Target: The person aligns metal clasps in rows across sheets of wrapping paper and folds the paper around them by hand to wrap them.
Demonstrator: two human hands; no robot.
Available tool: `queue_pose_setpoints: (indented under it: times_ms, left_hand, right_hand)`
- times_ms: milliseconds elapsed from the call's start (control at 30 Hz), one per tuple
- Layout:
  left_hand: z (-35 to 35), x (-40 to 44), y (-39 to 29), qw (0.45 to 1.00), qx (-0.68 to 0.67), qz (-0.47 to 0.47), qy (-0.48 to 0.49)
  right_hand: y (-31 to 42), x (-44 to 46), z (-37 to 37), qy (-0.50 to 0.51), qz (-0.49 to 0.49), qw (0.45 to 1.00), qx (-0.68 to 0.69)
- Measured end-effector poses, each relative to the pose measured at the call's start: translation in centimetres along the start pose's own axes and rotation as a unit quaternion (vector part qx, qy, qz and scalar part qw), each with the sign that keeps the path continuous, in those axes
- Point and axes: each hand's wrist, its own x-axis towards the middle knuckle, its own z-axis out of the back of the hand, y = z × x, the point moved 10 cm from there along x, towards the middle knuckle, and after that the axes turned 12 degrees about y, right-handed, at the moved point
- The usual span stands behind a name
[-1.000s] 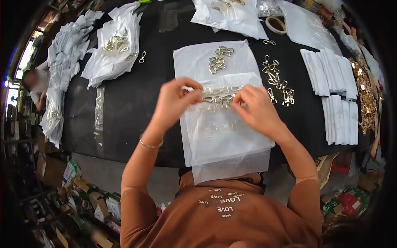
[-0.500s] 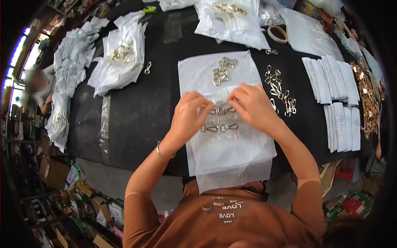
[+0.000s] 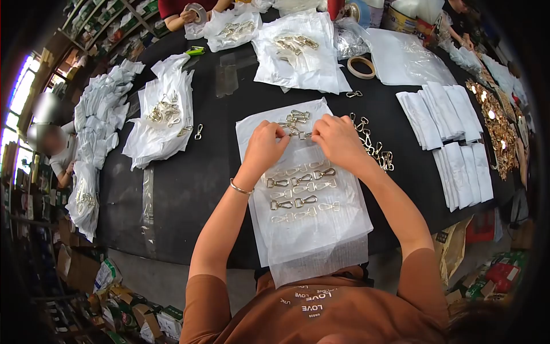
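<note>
1. On the black table (image 3: 183, 189), metal clasps (image 3: 306, 200) lie in two rows on a white sheet (image 3: 335, 221); fainter rows show through it.
2. Still out of line, it seems: a loose cluster (image 3: 298, 116) higher on the sheet, and a pile (image 3: 368, 140) to its right.
3. Left hand (image 3: 265, 146) and right hand (image 3: 339, 139) curl fingers at the cluster; I cannot tell if either grips.
4. Crumpled white wrapping (image 3: 152, 146) at left holds more clasps.

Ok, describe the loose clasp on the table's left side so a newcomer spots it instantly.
On the black table, left of the left hand, find the crumpled white plastic holding a heap of metal clasps. Just off its right edge lies the clasp you want. It rests alone on bare black, while its neighbours lie on white.
</note>
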Motion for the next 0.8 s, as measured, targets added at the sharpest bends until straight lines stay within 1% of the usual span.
queue_pose_setpoints:
  times_ms: [67,200,267,300,333,367,433,467,533,567,700,767,800]
  left_hand:
    - [0.0,0.1,0.2,1.000,0.007,0.012,0.011]
    - [1.2,-0.8,-0.8,0.995,-0.033,-0.068,-0.063]
    - [3.5,-3.1,-3.2,0.983,-0.079,-0.132,-0.100]
    - [3.8,-4.3,-3.8,0.985,-0.085,-0.122,-0.090]
    - [4.1,-5.3,-3.7,0.974,-0.188,-0.099,-0.074]
    - [4.3,-6.3,-3.4,0.953,-0.287,-0.079,-0.061]
    - [3.7,-8.6,-2.8,0.930,-0.367,-0.030,-0.010]
    - [3.6,-9.8,-3.1,0.931,-0.365,-0.028,-0.011]
    - [3.0,-11.9,-3.4,0.890,-0.455,-0.036,-0.013]
    - [2.8,-12.8,-3.7,0.890,-0.455,-0.031,-0.013]
    - [0.4,-16.2,-3.5,0.852,-0.517,0.077,0.037]
    - [-1.2,-17.7,-3.6,0.926,-0.345,0.087,0.122]
    - [-1.6,-18.4,-3.8,0.926,-0.345,0.091,0.121]
  right_hand:
    - [0.5,-1.3,1.9,-0.018,-0.001,1.000,-0.001]
    - [1.8,-5.1,3.8,-0.003,0.006,0.996,0.091]
    - [2.3,-7.1,3.8,0.029,-0.006,0.994,0.107]
    - [2.6,-8.1,3.6,0.051,-0.009,0.992,0.116]
    - [2.8,-8.8,3.4,0.070,-0.010,0.990,0.123]
    - [2.9,-9.2,3.2,0.085,-0.008,0.988,0.127]
    - [3.0,-9.9,2.7,0.093,-0.009,0.987,0.130]
    - [3.2,-10.2,2.3,0.101,-0.009,0.986,0.133]
    - [3.4,-10.9,1.5,0.120,-0.010,0.983,0.138]
    - [3.4,-11.1,1.2,0.124,-0.009,0.982,0.142]
    - [4.1,-11.0,0.8,0.101,0.022,0.991,0.084]
    - [3.9,-11.1,0.8,0.104,0.015,0.988,0.110]
    - [3.6,-11.1,1.1,0.103,0.005,0.986,0.131]
